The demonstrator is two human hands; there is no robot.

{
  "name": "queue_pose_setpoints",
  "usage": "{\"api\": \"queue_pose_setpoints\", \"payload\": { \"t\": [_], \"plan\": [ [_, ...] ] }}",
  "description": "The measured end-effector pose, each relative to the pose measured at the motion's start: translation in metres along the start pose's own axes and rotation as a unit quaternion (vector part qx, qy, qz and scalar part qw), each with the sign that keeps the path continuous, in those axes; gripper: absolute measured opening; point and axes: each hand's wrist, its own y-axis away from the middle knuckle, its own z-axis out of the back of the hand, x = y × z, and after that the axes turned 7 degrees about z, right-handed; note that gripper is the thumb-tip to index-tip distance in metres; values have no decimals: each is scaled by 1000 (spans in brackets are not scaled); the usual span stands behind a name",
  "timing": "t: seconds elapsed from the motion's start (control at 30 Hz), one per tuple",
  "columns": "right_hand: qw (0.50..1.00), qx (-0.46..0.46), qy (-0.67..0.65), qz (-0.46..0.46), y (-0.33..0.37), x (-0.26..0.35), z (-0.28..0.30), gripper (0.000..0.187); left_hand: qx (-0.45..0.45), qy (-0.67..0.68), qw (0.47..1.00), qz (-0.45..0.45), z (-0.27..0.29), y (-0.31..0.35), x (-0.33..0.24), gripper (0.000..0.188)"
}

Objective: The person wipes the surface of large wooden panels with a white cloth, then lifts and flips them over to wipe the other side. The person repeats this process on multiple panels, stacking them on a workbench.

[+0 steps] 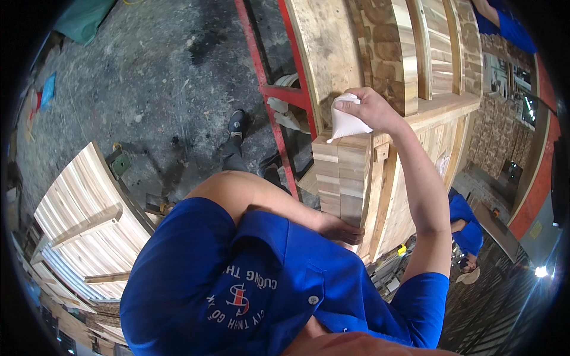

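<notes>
A pale, pinkish-white folded sheet point(350, 123), either cloth or paper, is pinched in my right hand point(365, 107). It rests against the near top corner of a large wooden piece point(341, 178), made of joined boards with a frame of slats. Lower down, my left hand point(343, 230) reaches across my body, its fingers curled at the near edge of the same wood. Part of that hand is in shade, and the thumb side is hard to make out.
A red metal frame point(285, 98) stands left of the wood. Slatted wooden panels point(89, 225) lean at the left, near a small green metal object point(120, 163). Another person in blue point(466, 228) bends at the right; one more blue sleeve point(515, 32) shows at the top right.
</notes>
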Motion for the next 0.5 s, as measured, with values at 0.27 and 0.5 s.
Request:
{"api": "queue_pose_setpoints", "payload": {
  "t": [0.27, 0.5],
  "plan": [
    [990, -67, 119, -27, 1, 0, 2, 38, -10, -7, 1000, 19, -1, 2, 0, 36],
    [935, -106, 337, -15, 7, 33, -1, 40, -65, -361, 929, 36, -30, -1, -33, 36]
  ]
}}
